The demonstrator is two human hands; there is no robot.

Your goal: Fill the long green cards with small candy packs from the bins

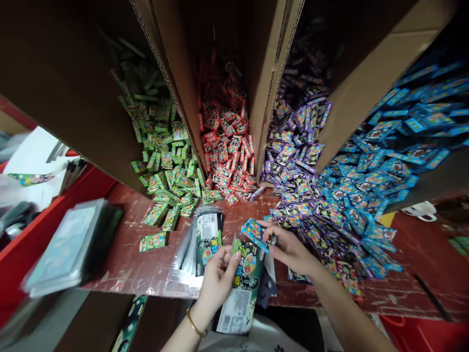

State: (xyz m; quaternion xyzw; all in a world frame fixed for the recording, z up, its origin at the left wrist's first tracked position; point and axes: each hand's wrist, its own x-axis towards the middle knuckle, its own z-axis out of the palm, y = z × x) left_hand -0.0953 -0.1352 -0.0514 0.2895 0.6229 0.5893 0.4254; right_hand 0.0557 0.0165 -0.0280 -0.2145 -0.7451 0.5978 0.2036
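My left hand [222, 276] grips the upper left edge of a dark printed bag [246, 281] with green, yellow and white print, which hangs over the table's front edge. Just right of the bag's top, my right hand [287, 247] pinches a blue candy packet [253, 232] between thumb and fingers. The packet's lower end lies close to the bag's top edge; whether they touch is hard to tell. Behind my left hand, a similar printed bag [208, 232] lies on the table beside clear plastic sleeves [188, 254].
Cardboard dividers [273, 88] separate heaps of green packets [176, 171], red packets [232, 161], purple packets [296, 151] and blue packets [377, 181]. Purple and blue ones spill onto the red table [128, 259]. A stack of clear cases [66, 249] stands left, beside a red bin [47, 215].
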